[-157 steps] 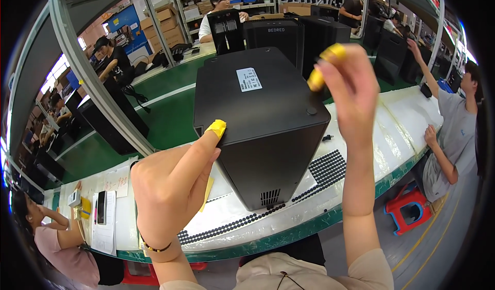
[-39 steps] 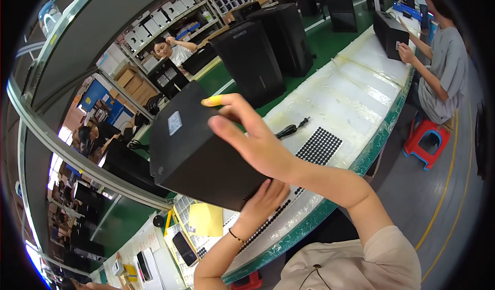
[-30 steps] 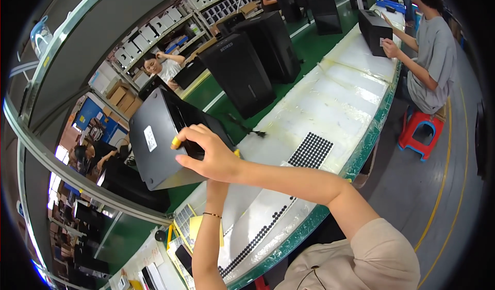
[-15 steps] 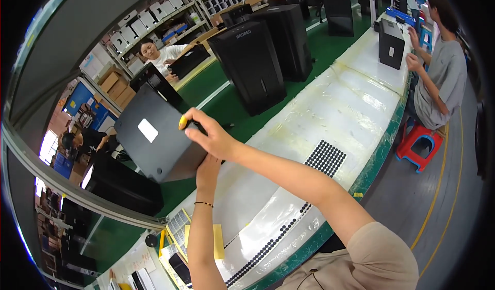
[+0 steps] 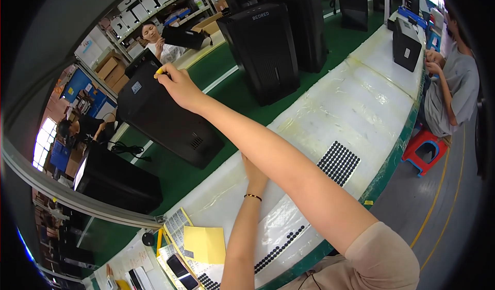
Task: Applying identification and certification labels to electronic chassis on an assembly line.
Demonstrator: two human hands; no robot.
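A black tower-shaped appliance (image 5: 165, 120) stands slightly tilted on the green conveyor, with a small pale label near its top and a vented patch low on its face. My right hand (image 5: 178, 89) reaches across to its upper right edge. The fingers are curled in against that edge, and one fingertip wears a yellow cover. My left hand (image 5: 254, 170) is low over the white worktop (image 5: 304, 120), apart from the appliance. My right forearm hides its fingers. Below it, rows of black round pads (image 5: 281, 249) run along the worktop.
Other black appliances (image 5: 265, 53) stand on the green conveyor (image 5: 330, 58). A sheet of black pads (image 5: 337, 161), a yellow paper (image 5: 203, 243) and a phone (image 5: 181, 270) lie nearby. A person (image 5: 451, 84) sits at right beside a red stool (image 5: 425, 151). Another person handles a black appliance (image 5: 183, 37) across the conveyor.
The appliance has turned from showing its grey labelled side to standing with its vented face visible. My right hand moved up along it; my left hand left it and drew back right.
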